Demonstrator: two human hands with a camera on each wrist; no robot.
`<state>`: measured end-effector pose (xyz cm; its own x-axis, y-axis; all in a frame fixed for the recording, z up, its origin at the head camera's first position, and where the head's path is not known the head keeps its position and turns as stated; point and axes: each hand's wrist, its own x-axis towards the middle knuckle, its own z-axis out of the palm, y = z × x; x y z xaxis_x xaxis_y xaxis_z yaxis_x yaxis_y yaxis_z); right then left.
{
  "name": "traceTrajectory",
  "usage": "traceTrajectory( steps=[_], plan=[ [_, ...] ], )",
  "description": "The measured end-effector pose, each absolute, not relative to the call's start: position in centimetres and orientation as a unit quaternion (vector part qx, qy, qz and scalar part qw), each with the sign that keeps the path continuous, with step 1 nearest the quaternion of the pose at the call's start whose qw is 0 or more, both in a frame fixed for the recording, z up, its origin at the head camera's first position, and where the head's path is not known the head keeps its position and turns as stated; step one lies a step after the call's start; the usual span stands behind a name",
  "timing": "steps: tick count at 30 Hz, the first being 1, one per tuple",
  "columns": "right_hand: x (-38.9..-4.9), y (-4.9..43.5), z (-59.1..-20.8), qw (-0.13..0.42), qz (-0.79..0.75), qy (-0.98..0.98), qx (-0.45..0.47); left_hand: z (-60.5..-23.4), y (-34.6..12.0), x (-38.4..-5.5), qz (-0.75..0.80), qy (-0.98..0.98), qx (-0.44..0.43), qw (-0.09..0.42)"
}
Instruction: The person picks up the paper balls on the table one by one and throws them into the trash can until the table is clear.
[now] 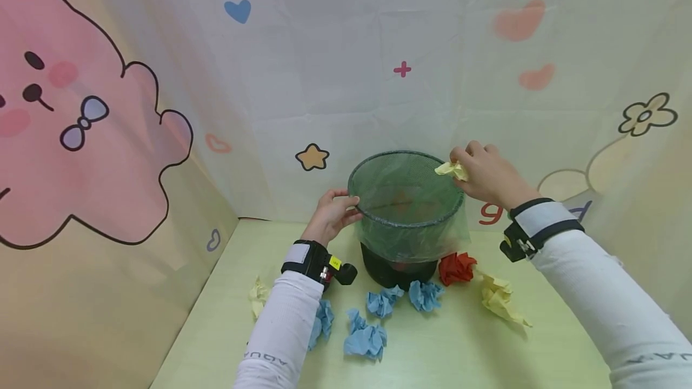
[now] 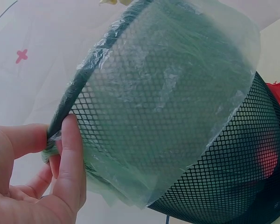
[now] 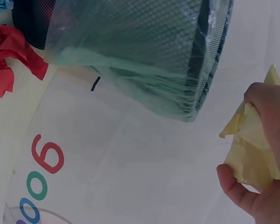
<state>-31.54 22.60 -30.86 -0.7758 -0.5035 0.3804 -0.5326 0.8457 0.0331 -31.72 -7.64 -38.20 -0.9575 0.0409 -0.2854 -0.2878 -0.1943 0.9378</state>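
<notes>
A dark mesh wastebasket [image 1: 400, 272] stands on the table, lined with a thin green plastic bag [image 1: 411, 239] folded over its rim. My left hand [image 1: 334, 215] pinches the rim at its left side, thumb on one face and fingers on the other, as the left wrist view [image 2: 42, 172] also shows. Above the basket's right edge, my right hand [image 1: 489, 173] holds a crumpled piece of yellow paper [image 1: 453, 170]. In the right wrist view, the yellow paper [image 3: 252, 149] sits between thumb and fingers, apart from the rim. Something reddish shows through the mesh [image 2: 268, 158].
Several crumpled blue papers [image 1: 366, 338] lie in front of the basket. A red crumpled paper [image 1: 456, 268] and a yellow one [image 1: 500, 299] lie to its right. Another yellow paper [image 1: 259, 296] is beside my left forearm. A printed curtain [image 1: 346, 89] hangs close behind.
</notes>
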Motion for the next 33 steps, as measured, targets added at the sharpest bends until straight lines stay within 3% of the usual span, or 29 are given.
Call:
traceTrajectory(
  steps=[16, 33],
  plan=[
    [-32.0, 20.1, -30.5, 0.215, 0.041, -0.918, 0.331, -38.0, -7.6, -31.8, 0.766, 0.626, -0.098, 0.109],
    [-31.5, 18.9, -30.9, 0.182, 0.050, -0.919, 0.347, -38.2, -7.7, -31.7, 0.773, 0.617, -0.101, 0.108]
  ],
)
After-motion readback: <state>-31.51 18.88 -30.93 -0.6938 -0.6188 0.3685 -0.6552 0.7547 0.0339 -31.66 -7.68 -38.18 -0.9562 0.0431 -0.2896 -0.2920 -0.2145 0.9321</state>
